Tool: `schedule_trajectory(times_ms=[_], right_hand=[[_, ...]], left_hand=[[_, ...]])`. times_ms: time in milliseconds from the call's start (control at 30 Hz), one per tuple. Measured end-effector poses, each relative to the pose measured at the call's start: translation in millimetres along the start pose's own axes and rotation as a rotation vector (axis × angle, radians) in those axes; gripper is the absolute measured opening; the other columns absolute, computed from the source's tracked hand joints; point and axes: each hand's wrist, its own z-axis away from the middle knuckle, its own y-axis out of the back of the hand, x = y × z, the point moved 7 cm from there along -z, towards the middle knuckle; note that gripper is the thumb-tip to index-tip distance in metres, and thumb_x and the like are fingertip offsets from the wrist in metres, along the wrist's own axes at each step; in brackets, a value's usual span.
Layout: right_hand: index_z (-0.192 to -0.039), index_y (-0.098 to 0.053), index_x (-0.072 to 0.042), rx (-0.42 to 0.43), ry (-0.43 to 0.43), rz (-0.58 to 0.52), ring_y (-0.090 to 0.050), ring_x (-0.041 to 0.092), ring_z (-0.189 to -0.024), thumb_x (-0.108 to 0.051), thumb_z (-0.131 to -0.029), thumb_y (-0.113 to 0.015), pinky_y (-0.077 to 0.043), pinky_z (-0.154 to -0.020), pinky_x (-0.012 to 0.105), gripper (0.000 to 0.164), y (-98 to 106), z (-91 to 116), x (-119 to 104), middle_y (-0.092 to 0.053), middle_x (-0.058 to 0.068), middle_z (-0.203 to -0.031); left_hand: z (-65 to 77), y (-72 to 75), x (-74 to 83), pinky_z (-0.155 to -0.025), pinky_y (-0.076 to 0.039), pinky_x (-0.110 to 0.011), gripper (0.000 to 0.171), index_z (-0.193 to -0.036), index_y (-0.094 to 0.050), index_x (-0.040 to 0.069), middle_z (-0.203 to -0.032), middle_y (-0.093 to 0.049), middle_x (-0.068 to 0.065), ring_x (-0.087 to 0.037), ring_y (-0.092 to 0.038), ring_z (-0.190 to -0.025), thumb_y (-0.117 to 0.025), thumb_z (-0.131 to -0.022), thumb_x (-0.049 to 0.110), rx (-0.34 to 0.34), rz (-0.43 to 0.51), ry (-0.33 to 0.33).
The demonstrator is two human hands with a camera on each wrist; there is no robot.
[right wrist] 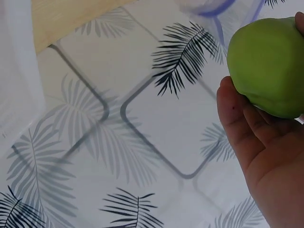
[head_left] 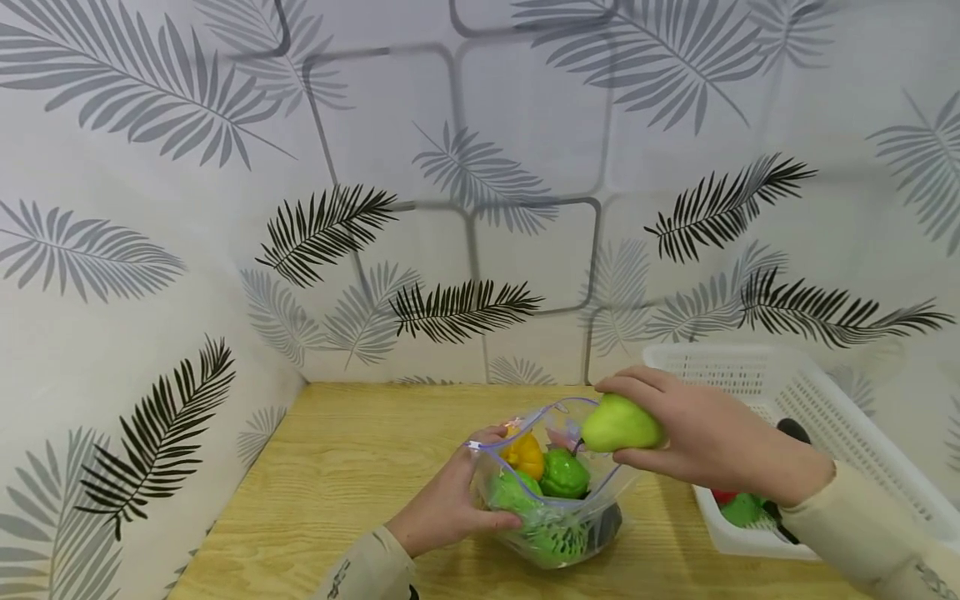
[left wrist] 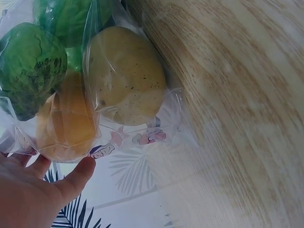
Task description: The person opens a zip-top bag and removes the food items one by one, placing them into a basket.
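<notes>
A clear zip bag [head_left: 592,500] with a purple-edged mouth stands on the table, its top spread wide. Inside it are a yellow bell pepper [head_left: 527,457], a green bell pepper [head_left: 564,473] and other green produce; the left wrist view also shows a speckled tan, potato-like piece [left wrist: 126,76]. My left hand [head_left: 457,500] holds the bag's left side, thumb in front and fingers partly hidden behind the film. In my right hand [head_left: 693,425] is a green pear [head_left: 621,423], gripped between thumb and fingers at the right of the bag's mouth, stem end toward the opening.
A white perforated plastic basket [head_left: 873,442] stands at the right, partly behind my right forearm. It contains a green piece [head_left: 742,510], something red and dark items. The wooden table [head_left: 360,450] meets a leaf-patterned wall covering [head_left: 525,250] at its back and left.
</notes>
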Motion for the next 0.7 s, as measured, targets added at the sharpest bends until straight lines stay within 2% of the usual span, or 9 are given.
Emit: schedule_trajectory(times_ms=[200, 433, 533, 700], right_hand=[[-0.132, -0.048, -0.026, -0.013, -0.068, -0.011, -0.051, 0.004, -0.077, -0.042, -0.078, -0.074, -0.053, -0.061, 0.028, 0.063, 12, 12, 14, -0.048, -0.006, -0.127], [-0.129, -0.052, -0.018, 0.035, -0.142, 0.054, -0.053, 0.01, -0.073, -0.032, -0.073, -0.078, -0.052, -0.059, 0.033, 0.063, 24, 28, 48, -0.052, 0.002, -0.124], [-0.128, -0.052, -0.015, -0.015, -0.196, 0.055, -0.053, 0.012, -0.071, -0.029, -0.075, -0.077, -0.05, -0.058, 0.035, 0.061, 20, 36, 72, -0.052, 0.006, -0.122], [-0.131, -0.049, -0.009, -0.139, -0.279, 0.009, -0.052, 0.017, -0.078, -0.024, -0.079, -0.074, -0.05, -0.061, 0.038, 0.059, 1, 50, 112, -0.051, 0.015, -0.121]], left_hand=[[-2.8, -6.2, -17.3, -0.106, -0.03, -0.055, 0.095, -0.147, -0.026, 0.023, -0.152, -0.023, 0.009, -0.01, -0.021, -0.132, -0.077, -0.072, 0.052, -0.008, -0.045, -0.004], [-5.3, -4.9, -16.6, -0.105, -0.03, -0.056, 0.096, -0.147, -0.026, 0.025, -0.152, -0.021, 0.011, -0.011, -0.02, -0.133, -0.075, -0.071, 0.057, -0.008, -0.095, -0.013], [-5.4, -4.4, -16.9, -0.105, -0.031, -0.055, 0.097, -0.148, -0.025, 0.025, -0.152, -0.022, 0.012, -0.01, -0.021, -0.132, -0.075, -0.071, 0.057, -0.009, -0.088, -0.005], [-3.8, -5.2, -19.1, -0.106, -0.03, -0.054, 0.098, -0.148, -0.025, 0.026, -0.151, -0.023, 0.012, -0.008, -0.021, -0.132, -0.076, -0.07, 0.056, -0.009, -0.061, 0.007]])
